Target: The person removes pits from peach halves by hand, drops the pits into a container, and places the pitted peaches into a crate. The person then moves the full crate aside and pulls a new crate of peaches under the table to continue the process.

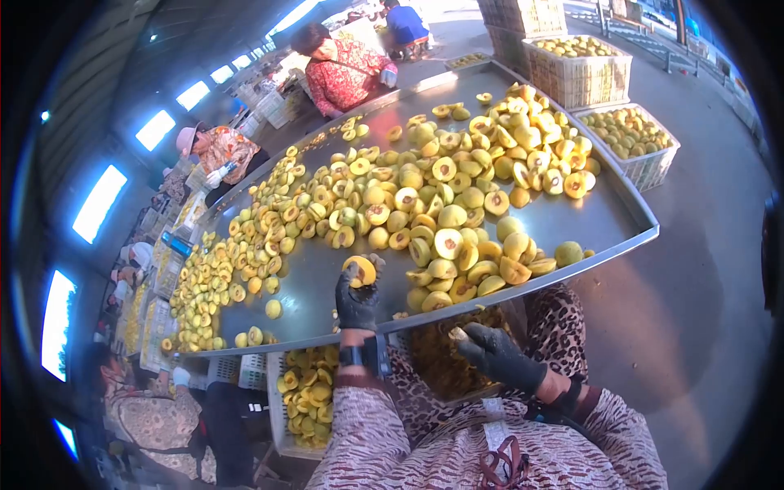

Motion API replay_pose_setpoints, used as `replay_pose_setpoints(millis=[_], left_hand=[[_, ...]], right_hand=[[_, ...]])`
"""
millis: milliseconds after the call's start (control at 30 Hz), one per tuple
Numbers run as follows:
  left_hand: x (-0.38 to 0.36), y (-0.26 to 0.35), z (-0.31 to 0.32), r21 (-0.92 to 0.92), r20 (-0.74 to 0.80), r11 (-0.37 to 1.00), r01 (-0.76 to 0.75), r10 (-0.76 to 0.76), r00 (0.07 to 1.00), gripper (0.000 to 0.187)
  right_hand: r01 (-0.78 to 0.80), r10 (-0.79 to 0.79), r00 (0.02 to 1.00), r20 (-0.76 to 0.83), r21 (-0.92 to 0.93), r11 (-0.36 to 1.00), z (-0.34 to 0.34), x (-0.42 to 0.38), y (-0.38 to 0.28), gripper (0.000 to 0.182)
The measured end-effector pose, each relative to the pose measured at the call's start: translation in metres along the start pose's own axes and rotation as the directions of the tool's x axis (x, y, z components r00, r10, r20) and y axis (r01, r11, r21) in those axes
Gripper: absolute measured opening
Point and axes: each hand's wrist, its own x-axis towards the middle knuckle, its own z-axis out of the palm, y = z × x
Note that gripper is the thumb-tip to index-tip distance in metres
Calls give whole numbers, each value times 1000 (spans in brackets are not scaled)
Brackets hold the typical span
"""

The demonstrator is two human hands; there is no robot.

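Note:
My left hand (357, 304), in a dark glove, is closed around a yellow peach half (360, 270) just above the near edge of the metal table (314, 273). Its cut face shows at the fingers. My right hand (500, 357), also gloved, is below the table edge, over a container of brown scraps (445, 359). Its fingers are pressed together, and a small pale piece (458, 333) sticks out at their tips; what it is I cannot make out. A broad pile of halved yellow peaches (448, 242) covers much of the tabletop, several with brown centres facing up.
A crate of peach halves (306, 400) stands below the table at the left. Stacked crates of fruit (580, 77) and another full crate (629, 135) stand beyond the right edge. Co-workers (347, 69) are along the far side. A raised rim (604, 255) borders the table.

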Motion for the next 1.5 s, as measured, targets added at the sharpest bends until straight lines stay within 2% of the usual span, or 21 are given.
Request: replay_pose_setpoints(millis=[100,167,233,267,300,333,400,533,600,700,767,833,967,1033,1100,1167,1267,1333,1433,1467,1500], left_hand=[[-60,-1,7,181,46,983,24,-33,998,28],[-92,-15,16,190,37,981,27,-35,999,28],[-116,-27,32,189,43,981,35,-44,998,29],[-123,-32,43,46,48,995,91,-93,994,32],[-127,-36,49,-100,65,984,147,-141,988,36],[-126,-40,46,-111,71,982,152,-144,987,36],[-124,-47,35,-115,55,981,157,-152,987,44],[-125,-59,38,-92,110,985,146,-136,985,42],[-133,-65,58,-28,66,997,77,-75,995,41],[-134,-66,63,-65,90,994,93,-87,992,42],[-139,-64,70,-59,84,996,72,-67,994,43],[-145,-63,74,98,131,992,-82,69,989,42],[-147,-63,82,76,129,987,-139,129,983,37],[-146,-61,84,37,217,994,-107,96,971,35],[-146,-62,88,68,175,990,-126,112,978,36],[-151,-59,98,100,131,984,-146,133,982,37],[-157,-54,115,204,204,958,-199,157,966,39],[-160,-53,118,459,276,799,-389,288,917,40],[-161,-47,117,416,387,816,-401,240,890,41],[-160,-47,114,411,385,817,-404,246,890,41],[-159,-47,110,349,444,865,-359,185,877,41]], right_hand=[[96,-97,995,22,42,995,18,16,-12,23],[147,-151,988,32,112,983,29,22,-23,26],[147,-148,989,5,80,986,43,26,-9,28],[154,-153,988,-30,36,987,47,26,-2,29],[33,-32,999,-12,130,991,49,25,1,31],[31,-29,999,-15,116,993,46,22,0,31],[-96,91,995,43,110,989,40,16,-5,33],[-32,38,998,-53,113,993,35,10,-8,31],[28,-19,996,-84,98,995,34,12,-6,28],[117,-101,984,-148,97,988,37,7,-12,25],[103,-90,989,-121,106,989,38,5,-12,24],[91,-79,992,-95,120,989,41,2,-13,23],[172,-170,984,-55,21,985,40,-3,-23,22],[206,-206,978,-42,-18,978,39,-5,-24,22],[296,-298,954,-28,-56,953,37,-6,-21,24],[292,-293,956,-7,-45,955,36,-6,-16,24],[273,-273,962,23,5,962,33,-7,-23,26],[252,-254,966,41,45,967,31,-11,-26,27],[314,-313,944,104,1,949,26,-16,-22,28],[36,-115,973,201,357,934,27,-20,-15,28],[-270,40,934,356,624,733,26,-22,-12,28]])
